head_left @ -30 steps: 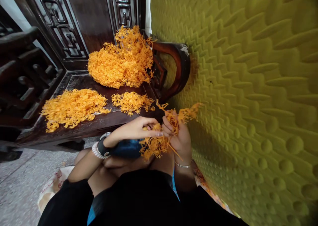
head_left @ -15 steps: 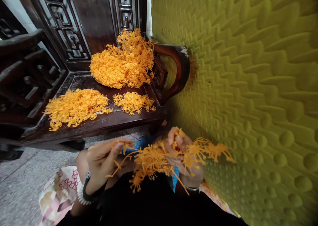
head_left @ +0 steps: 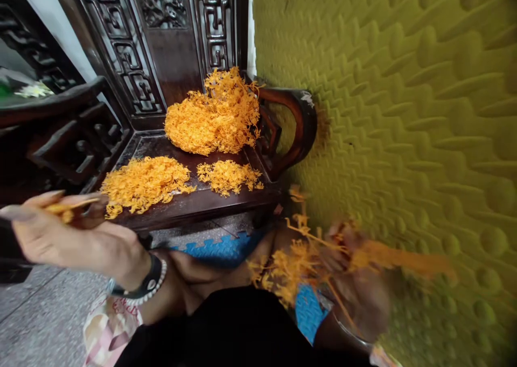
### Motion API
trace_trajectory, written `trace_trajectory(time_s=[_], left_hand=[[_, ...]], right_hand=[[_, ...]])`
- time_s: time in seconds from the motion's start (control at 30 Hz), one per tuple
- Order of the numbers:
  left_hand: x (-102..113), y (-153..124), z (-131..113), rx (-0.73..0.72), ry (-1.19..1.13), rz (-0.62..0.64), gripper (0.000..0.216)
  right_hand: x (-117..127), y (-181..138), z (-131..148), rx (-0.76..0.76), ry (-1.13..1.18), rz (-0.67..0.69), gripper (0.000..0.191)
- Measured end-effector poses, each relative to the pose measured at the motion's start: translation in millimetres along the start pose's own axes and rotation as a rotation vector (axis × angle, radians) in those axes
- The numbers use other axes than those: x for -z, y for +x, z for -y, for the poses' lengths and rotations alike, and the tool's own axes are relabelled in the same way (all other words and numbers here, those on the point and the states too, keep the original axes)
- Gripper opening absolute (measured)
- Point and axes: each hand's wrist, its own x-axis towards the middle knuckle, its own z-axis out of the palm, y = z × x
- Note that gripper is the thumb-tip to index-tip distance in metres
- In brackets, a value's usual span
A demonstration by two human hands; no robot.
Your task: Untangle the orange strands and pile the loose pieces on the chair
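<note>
Out at the left, my left hand is pinched on a small orange plastic piece, beside the chair's front edge. My right hand, smeared by motion, is closed around a bunch of orange branched plastic sprigs near the yellow wall. Sprigs stick out on both sides of its fingers. On the dark wooden chair seat lie a large orange heap at the back, a flatter pile at front left and a small pile at front right.
A curved wooden armrest borders the seat at right, by the yellow textured wall covering. Blue foam matting lies on the floor below. A white and pink bag stands at lower left.
My hands have moved apart: the left far out to the left with a small orange piece, the right further right with its bunch. The view has shifted slightly.
</note>
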Motion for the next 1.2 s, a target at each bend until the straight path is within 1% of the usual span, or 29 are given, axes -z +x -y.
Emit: trace_trajectory(time_s=[0.03,0.07,0.1,0.13,0.17,0.23,0.27,0.3,0.37,0.43,0.5,0.57,0.63,0.7,0.77,0.8,0.87,0.9,0.97,1.03,1.1,1.2], left_hand=[[-7,4,4,-0.055,-0.038,-0.001,0.027],[-16,3,8,-0.111,-0.053,0.063,0.026],[-29,-1,13,-0.152,-0.029,0.218,0.026],[-43,-7,19,-0.169,0.045,0.465,0.028],[-59,-15,27,-0.224,0.153,0.664,0.032],[-93,-31,43,-0.4,0.404,0.945,0.036],[-110,-38,52,-0.493,0.53,1.047,0.035],[-124,-45,61,-0.556,0.649,1.114,0.033],[-148,-55,76,-0.651,0.791,1.227,0.03],[-162,-63,87,-0.705,0.825,1.313,0.029],[-168,-68,94,-0.728,0.808,1.368,0.028],[-167,-70,99,-0.725,0.8,1.392,0.027],[-162,-69,100,-0.697,0.765,1.389,0.028],[-152,-65,92,-0.593,0.597,1.346,0.035],[-137,-60,74,-0.424,0.304,1.317,0.04],[-129,-57,62,-0.339,0.148,1.333,0.04],[-112,-53,36,-0.237,-0.079,1.448,0.041],[-104,-52,24,-0.231,-0.126,1.51,0.041],[-90,-51,5,-0.255,-0.094,1.597,0.039],[-80,-52,-4,-0.248,0.035,1.617,0.034],[-72,-52,-3,-0.16,0.127,1.619,0.032],[-60,-48,7,-0.015,0.146,1.67,0.026]], right_hand=[[-2,4,-3,-0.007,0.003,-0.008,0.028],[-6,9,-6,-0.021,0.005,0.011,0.029],[-11,14,-9,-0.034,0.008,0.042,0.03],[-16,18,-11,-0.035,0.013,0.06,0.031],[-20,22,-14,-0.032,0.02,0.065,0.031],[-24,27,-17,-0.033,0.048,0.057,0.03],[-24,29,-17,-0.04,0.066,0.059,0.029],[-23,30,-18,-0.049,0.081,0.064,0.029],[-18,31,-20,-0.069,0.094,0.077,0.028],[-13,32,-22,-0.072,0.087,0.075,0.027],[-10,33,-23,-0.072,0.082,0.07,0.026],[-9,35,-24,-0.078,0.09,0.064,0.025],[-9,38,-25,-0.088,0.107,0.061,0.025],[-10,43,-27,-0.097,0.12,0.076,0.025],[-11,48,-31,-0.127,0.134,0.137,0.026],[-11,50,-33,-0.148,0.141,0.178,0.027],[-14,53,-39,-0.199,0.143,0.274,0.029],[-16,54,-42,-0.22,0.136,0.311,0.031],[-22,53,-48,-0.239,0.102,0.352,0.031],[-29,48,-53,-0.236,0.065,0.351,0.024],[-35,42,-58,-0.242,0.041,0.365,0.019],[-37,36,-66,-0.291,0.014,0.468,0.023]])
